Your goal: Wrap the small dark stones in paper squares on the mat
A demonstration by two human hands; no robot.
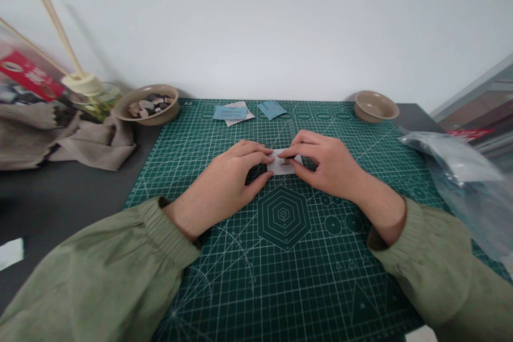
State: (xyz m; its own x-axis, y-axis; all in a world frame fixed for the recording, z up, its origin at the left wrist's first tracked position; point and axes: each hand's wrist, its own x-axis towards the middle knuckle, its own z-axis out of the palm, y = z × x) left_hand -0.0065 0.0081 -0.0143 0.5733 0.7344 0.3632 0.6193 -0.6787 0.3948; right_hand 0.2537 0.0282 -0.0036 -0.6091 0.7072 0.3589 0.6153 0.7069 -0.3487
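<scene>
A small white sheet (281,165) lies on the green cutting mat (224,278), between my two hands. My left hand (244,171) touches the sheet's left edge with its fingertips, thumb and fingers a little apart. Over the sheet's right part, my right hand (320,160) pinches a small dark object (289,158), too small to name. Behind the hands, a blue packet (230,113) rests on a pale one, and another blue packet (272,109) lies to the right of them.
A bowl of stones (147,105) stands at the back left, beside a reed diffuser (84,85) and a crumpled cloth (88,139). At the back right is a second bowl (375,107). Clear plastic bags (465,171) lie along the right edge.
</scene>
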